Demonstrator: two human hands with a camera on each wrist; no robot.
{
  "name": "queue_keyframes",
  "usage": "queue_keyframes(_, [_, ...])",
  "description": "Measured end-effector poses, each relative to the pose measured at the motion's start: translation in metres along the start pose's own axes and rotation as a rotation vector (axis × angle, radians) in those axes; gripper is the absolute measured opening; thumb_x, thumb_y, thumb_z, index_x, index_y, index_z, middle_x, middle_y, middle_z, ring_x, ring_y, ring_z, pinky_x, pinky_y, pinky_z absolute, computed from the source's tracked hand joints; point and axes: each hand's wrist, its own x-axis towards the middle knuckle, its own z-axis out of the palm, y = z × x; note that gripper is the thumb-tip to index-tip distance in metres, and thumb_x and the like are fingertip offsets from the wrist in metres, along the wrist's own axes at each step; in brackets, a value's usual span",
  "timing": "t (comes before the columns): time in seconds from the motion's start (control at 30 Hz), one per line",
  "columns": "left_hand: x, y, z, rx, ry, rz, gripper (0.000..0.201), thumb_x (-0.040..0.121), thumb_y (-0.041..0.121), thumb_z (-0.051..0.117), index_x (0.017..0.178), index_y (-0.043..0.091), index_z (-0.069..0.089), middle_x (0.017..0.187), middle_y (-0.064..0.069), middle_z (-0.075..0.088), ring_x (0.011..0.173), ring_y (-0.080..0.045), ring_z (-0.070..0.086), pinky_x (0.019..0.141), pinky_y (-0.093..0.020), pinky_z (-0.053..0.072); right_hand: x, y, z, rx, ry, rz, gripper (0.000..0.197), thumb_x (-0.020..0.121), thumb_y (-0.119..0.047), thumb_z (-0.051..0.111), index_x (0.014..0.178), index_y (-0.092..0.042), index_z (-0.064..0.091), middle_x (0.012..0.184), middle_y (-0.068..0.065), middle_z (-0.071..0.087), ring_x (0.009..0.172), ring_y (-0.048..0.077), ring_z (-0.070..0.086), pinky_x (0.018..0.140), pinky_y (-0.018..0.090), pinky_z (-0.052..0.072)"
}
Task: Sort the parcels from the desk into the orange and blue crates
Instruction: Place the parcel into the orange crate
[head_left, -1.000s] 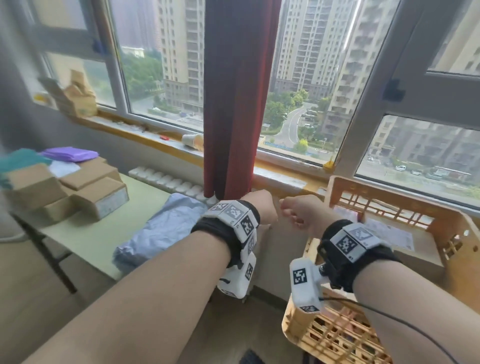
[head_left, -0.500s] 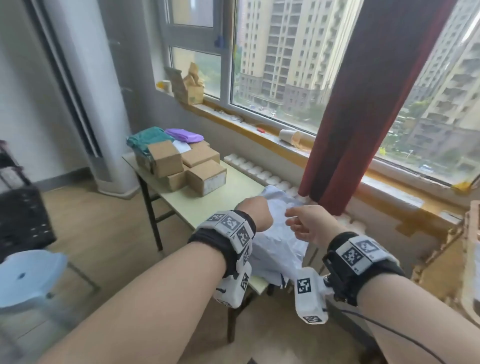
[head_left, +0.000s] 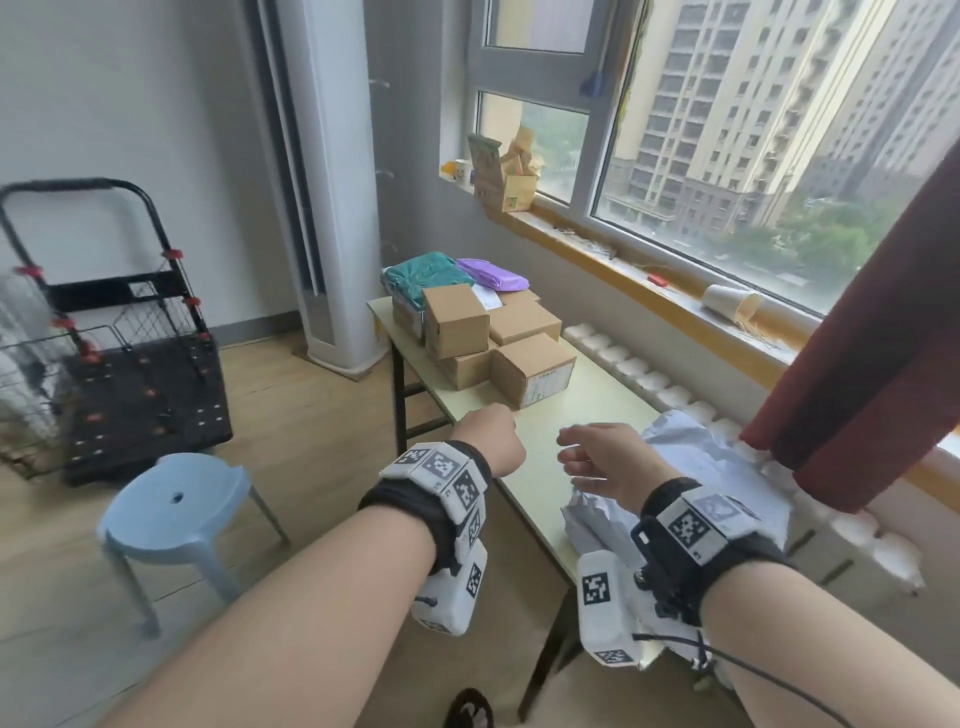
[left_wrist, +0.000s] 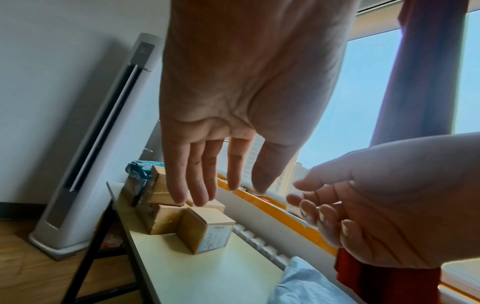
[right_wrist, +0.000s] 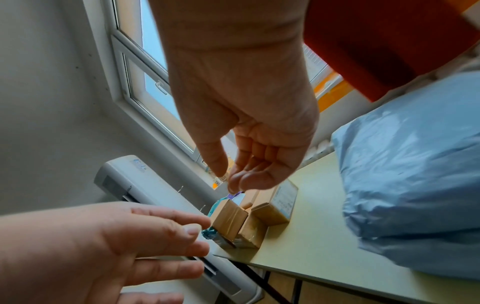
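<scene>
Ahead of both hands, further along the desk, sits the cluster of cardboard parcels, its nearest box just beyond the left hand; the pale blue bag lies under and beside the right hand. Both hands hover empty above the desk, left fingers straight, right fingers loosely curled. The boxes look like the left hand's reach, the bag the right's.

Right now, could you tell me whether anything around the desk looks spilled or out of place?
Yes: a paper cup lies tipped on its side on the windowsill, mouth toward the curtain. The parcels on the desk look orderly.
</scene>
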Motion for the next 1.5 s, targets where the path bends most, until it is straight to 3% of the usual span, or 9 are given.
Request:
queue_keyframes(0.2, [0.058, -0.020, -0.017, 0.013, 0.002, -0.027, 0.038, 0.091, 0.016, 0.051, 0.129, 0.012, 0.054, 0.133, -0.009, 0.056, 0.123, -0.027, 0.051, 0.097, -0.033, 0.043, 0.058, -0.027, 0.022, -0.002, -0.026, -0.003, 0.014, 0.095, -0.011, 0.058, 0.105, -0.003, 0.065, 0.073, 0.008, 0.060, 0.058, 0.016, 0.055, 0.057, 0.025, 0.049])
queue_keyframes(0.53, [0.184, -0.024, -0.030, 0.025, -0.042, 0.004, 0.040, 0.091, 0.021, 0.055, 0.130, 0.014, 0.054, 0.134, -0.007, 0.056, 0.125, -0.027, 0.050, 0.099, -0.032, 0.040, 0.167, -0.069, 0.025, 0.039, 0.006, 0.049, 0.009, 0.097, -0.012, 0.057, 0.097, -0.007, 0.064, 0.072, 0.006, 0.059, 0.060, 0.016, 0.055, 0.061, 0.026, 0.050])
queue_keyframes(0.7, [0.235, -0.013, -0.028, -0.030, -0.046, 0.022, 0.037, 0.089, 0.023, 0.056, 0.125, 0.017, 0.057, 0.131, -0.009, 0.057, 0.122, -0.029, 0.052, 0.102, -0.037, 0.042, 0.215, -0.080, 0.014, 0.043, 0.049, 0.061, 0.008, 0.096, -0.011, 0.057, 0.099, -0.007, 0.063, 0.074, 0.006, 0.059, 0.062, 0.016, 0.055, 0.060, 0.026, 0.050])
queue_keyframes(0.83, [0.266, -0.011, -0.013, -0.063, -0.062, -0.005, 0.051, 0.090, 0.026, 0.057, 0.139, 0.015, 0.043, 0.141, -0.013, 0.043, 0.131, -0.029, 0.041, 0.107, -0.036, 0.035, 0.240, -0.077, 0.004, 0.061, 0.113, 0.054, 0.008, 0.097, -0.010, 0.057, 0.098, -0.005, 0.063, 0.078, 0.007, 0.060, 0.066, 0.018, 0.059, 0.060, 0.028, 0.053])
queue_keyframes(1.0, [0.299, -0.002, 0.007, -0.044, -0.102, -0.004, 0.063, 0.088, 0.029, 0.060, 0.142, 0.012, 0.034, 0.143, -0.015, 0.038, 0.133, -0.029, 0.038, 0.108, -0.036, 0.032, 0.264, -0.070, -0.007, 0.056, 0.182, 0.050, 0.010, 0.097, -0.010, 0.056, 0.099, -0.004, 0.063, 0.088, 0.009, 0.062, 0.077, 0.020, 0.063, 0.070, 0.035, 0.059])
queue_keyframes(1.17, [0.332, 0.005, 0.031, 0.027, -0.159, 0.003, 0.079, 0.079, 0.042, 0.067, 0.143, 0.013, 0.032, 0.141, -0.016, 0.035, 0.133, -0.031, 0.036, 0.111, -0.037, 0.030, 0.283, -0.065, -0.013, 0.046, 0.210, 0.093, 0.010, 0.097, -0.012, 0.056, 0.099, -0.005, 0.063, 0.093, 0.009, 0.063, 0.085, 0.021, 0.065, 0.072, 0.035, 0.059])
queue_keyframes(1.37, [0.365, -0.003, 0.056, 0.145, -0.181, 0.009, 0.076, 0.077, 0.037, 0.070, 0.139, 0.013, 0.033, 0.142, -0.017, 0.029, 0.135, -0.032, 0.028, 0.112, -0.038, 0.026, 0.307, -0.060, -0.016, 0.072, 0.218, 0.148, 0.015, 0.097, -0.014, 0.057, 0.106, -0.003, 0.063, 0.093, 0.009, 0.063, 0.083, 0.019, 0.065, 0.068, 0.032, 0.059])
queue_keyframes(1.5, [0.376, -0.009, 0.067, 0.181, -0.188, 0.026, 0.091, 0.073, 0.039, 0.075, 0.144, 0.012, 0.023, 0.142, -0.019, 0.031, 0.135, -0.034, 0.028, 0.112, -0.039, 0.026, 0.319, -0.051, -0.013, 0.079, 0.222, 0.187, 0.015, 0.097, -0.014, 0.057, 0.107, -0.003, 0.063, 0.094, 0.008, 0.063, 0.083, 0.018, 0.066, 0.068, 0.031, 0.059])
